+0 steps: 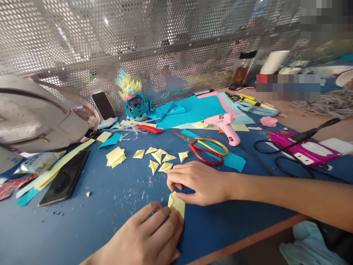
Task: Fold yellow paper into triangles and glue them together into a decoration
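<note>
A partly folded piece of yellow paper (pixel 178 207) lies near the table's front edge, between my two hands. My left hand (pixel 150 233) presses its fingers over the lower part and hides it. With curled fingers, my right hand (pixel 198 184) holds the top corner, its thumb on the paper. Just beyond are several small folded yellow paper pieces (pixel 158 156), and left of them a stack of yellow paper squares (pixel 116 157). Scissors (pixel 205 147) with one red and one yellow handle lie past my right hand.
A pink glue gun (pixel 227 127), magenta power strip (pixel 306 147) and black cord occupy the right. Blue paper sheets (pixel 197 108) and a paper lotus-like model (pixel 135 99) stand along the metal mesh. Leftward are a red cutter (pixel 150 129), phone (pixel 64 178) and bag (pixel 35 114).
</note>
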`<state>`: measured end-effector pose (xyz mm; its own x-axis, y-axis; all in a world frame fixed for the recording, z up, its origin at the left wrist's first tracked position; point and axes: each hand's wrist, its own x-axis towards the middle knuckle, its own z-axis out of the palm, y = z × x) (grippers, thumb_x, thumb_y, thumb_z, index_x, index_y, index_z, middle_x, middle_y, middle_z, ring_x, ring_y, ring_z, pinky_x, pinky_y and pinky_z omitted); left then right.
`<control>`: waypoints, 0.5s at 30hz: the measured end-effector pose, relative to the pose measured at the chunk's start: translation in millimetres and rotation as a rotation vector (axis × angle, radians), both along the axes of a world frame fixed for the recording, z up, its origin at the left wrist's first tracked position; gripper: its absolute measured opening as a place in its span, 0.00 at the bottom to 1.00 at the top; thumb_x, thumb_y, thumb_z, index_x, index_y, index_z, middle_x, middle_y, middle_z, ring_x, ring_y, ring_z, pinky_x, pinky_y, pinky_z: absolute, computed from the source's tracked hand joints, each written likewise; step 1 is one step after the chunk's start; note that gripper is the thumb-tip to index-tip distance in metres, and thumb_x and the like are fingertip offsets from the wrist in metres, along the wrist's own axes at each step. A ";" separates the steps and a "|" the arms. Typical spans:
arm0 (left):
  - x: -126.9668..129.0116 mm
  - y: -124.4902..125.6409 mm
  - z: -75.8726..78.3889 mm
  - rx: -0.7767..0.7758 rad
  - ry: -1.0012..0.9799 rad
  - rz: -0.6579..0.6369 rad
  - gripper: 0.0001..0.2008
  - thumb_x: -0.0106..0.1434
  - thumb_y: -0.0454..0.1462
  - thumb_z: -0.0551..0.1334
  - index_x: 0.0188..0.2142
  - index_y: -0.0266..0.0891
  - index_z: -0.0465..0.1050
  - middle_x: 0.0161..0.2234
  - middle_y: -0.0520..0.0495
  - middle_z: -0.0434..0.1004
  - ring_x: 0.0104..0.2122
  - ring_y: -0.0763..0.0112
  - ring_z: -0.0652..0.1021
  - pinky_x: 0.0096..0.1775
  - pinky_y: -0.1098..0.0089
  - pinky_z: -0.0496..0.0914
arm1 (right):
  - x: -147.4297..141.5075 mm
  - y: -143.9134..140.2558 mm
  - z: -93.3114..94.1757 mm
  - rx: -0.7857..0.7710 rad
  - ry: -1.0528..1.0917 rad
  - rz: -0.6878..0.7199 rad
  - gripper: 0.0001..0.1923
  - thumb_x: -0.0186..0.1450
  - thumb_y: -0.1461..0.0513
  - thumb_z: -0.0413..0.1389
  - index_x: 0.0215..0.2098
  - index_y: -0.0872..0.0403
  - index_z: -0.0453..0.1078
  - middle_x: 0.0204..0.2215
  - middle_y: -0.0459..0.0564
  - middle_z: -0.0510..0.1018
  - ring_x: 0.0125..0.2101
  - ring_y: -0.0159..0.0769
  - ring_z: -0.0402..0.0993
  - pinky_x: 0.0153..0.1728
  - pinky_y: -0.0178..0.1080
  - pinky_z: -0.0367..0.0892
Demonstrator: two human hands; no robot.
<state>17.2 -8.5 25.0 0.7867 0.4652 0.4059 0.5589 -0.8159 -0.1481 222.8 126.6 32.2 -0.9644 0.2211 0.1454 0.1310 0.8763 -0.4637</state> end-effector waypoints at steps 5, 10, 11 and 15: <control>0.6 10.9 -26.0 0.136 -0.092 -0.035 0.20 0.78 0.36 0.48 0.46 0.36 0.79 0.44 0.50 0.83 0.47 0.71 0.81 0.51 0.71 0.75 | 4.2 10.4 -3.0 -0.032 0.062 0.126 0.06 0.72 0.63 0.54 0.44 0.53 0.73 0.38 0.48 0.75 0.41 0.34 0.70 0.42 0.34 0.64; 8.3 19.7 -34.1 0.220 -0.333 0.058 0.18 0.74 0.29 0.54 0.34 0.41 0.81 0.33 0.60 0.84 0.38 0.80 0.83 0.58 0.74 0.71 | 2.4 18.4 -6.2 -0.089 0.095 0.162 0.05 0.71 0.63 0.55 0.40 0.55 0.74 0.36 0.48 0.75 0.39 0.33 0.70 0.41 0.34 0.64; 7.6 20.4 -31.6 0.205 -0.321 0.073 0.20 0.75 0.29 0.53 0.34 0.41 0.81 0.33 0.61 0.84 0.36 0.81 0.84 0.54 0.77 0.73 | 1.3 18.7 -6.1 -0.105 0.087 0.156 0.05 0.71 0.62 0.56 0.40 0.55 0.73 0.35 0.48 0.75 0.39 0.34 0.70 0.41 0.34 0.64; -0.8 21.0 -25.4 0.087 -0.098 0.020 0.17 0.76 0.30 0.52 0.44 0.44 0.81 0.41 0.64 0.84 0.41 0.84 0.84 0.44 0.81 0.78 | -3.5 16.7 -5.6 -0.087 0.041 0.099 0.11 0.74 0.61 0.50 0.37 0.55 0.71 0.33 0.47 0.74 0.36 0.34 0.68 0.37 0.35 0.61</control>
